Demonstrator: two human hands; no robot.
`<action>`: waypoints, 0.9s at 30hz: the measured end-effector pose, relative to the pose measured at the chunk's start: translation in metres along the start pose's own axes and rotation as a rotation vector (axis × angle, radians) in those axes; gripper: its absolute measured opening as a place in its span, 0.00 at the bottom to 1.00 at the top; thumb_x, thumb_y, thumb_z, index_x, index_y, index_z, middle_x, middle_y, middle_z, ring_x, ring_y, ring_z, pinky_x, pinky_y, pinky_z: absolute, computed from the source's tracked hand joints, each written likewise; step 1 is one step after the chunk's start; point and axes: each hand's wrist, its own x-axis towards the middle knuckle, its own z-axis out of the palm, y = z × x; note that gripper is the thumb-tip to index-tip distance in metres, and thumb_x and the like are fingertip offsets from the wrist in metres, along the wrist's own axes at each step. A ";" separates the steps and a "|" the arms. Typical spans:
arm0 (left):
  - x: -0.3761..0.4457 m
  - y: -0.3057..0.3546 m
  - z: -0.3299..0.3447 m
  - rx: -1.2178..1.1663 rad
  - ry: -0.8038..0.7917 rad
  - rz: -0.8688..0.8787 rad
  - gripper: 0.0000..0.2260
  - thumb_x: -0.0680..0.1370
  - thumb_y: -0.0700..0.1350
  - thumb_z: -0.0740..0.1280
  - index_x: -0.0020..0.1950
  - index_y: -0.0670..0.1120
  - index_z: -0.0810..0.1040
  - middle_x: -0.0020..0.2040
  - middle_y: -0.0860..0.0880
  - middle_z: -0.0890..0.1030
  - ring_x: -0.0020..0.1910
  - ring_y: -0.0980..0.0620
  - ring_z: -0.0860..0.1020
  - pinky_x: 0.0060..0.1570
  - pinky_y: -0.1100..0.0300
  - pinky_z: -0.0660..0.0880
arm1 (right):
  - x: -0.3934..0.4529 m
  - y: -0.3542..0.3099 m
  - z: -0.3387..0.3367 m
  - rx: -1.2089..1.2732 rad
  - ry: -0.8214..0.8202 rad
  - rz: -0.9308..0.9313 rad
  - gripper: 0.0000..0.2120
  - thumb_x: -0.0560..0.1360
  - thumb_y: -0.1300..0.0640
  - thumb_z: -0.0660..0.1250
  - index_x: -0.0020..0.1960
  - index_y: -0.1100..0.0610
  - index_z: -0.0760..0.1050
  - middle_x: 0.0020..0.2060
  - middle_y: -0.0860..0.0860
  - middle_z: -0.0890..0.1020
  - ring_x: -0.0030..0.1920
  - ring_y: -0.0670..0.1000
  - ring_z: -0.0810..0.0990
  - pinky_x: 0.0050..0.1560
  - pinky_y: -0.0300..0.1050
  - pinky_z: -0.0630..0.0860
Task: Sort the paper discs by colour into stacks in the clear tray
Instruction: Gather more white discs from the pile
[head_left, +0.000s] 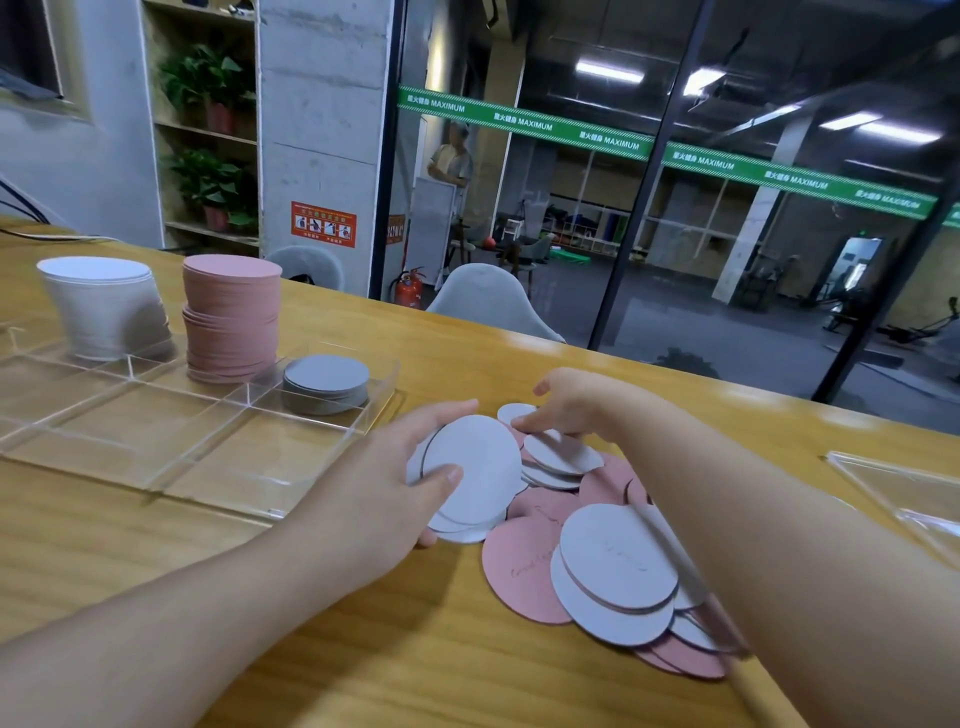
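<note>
Loose discs (613, 566) between hands; clear tray (171, 457) left.

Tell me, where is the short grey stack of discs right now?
The grey stack sits in the clear tray's far right compartment, beside the taller pink stack.

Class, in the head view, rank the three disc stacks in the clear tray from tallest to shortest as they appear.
1. Pink stack, tallest.
2. White stack, a little lower, though it stands farther away and leans, so these two are close.
3. Grey stack, plainly shortest, only a few discs high.
</note>
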 end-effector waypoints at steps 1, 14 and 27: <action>0.000 0.000 0.000 0.001 0.001 -0.002 0.21 0.78 0.45 0.63 0.58 0.74 0.66 0.57 0.65 0.72 0.27 0.57 0.80 0.26 0.73 0.67 | 0.000 0.000 -0.001 -0.023 -0.011 0.013 0.30 0.74 0.45 0.67 0.69 0.60 0.67 0.63 0.57 0.76 0.59 0.58 0.77 0.60 0.51 0.73; -0.002 0.002 -0.001 -0.028 -0.010 0.009 0.23 0.78 0.44 0.64 0.53 0.76 0.66 0.53 0.69 0.72 0.28 0.55 0.80 0.31 0.69 0.73 | 0.007 0.012 0.010 0.041 0.386 -0.138 0.03 0.74 0.61 0.64 0.42 0.61 0.72 0.44 0.57 0.75 0.38 0.54 0.70 0.34 0.44 0.66; -0.002 0.004 -0.002 -0.154 0.021 -0.041 0.24 0.79 0.40 0.62 0.53 0.75 0.69 0.63 0.65 0.68 0.28 0.48 0.82 0.44 0.54 0.80 | -0.079 0.039 0.023 0.572 0.590 -0.637 0.05 0.79 0.56 0.62 0.45 0.49 0.72 0.35 0.45 0.76 0.35 0.46 0.72 0.39 0.43 0.71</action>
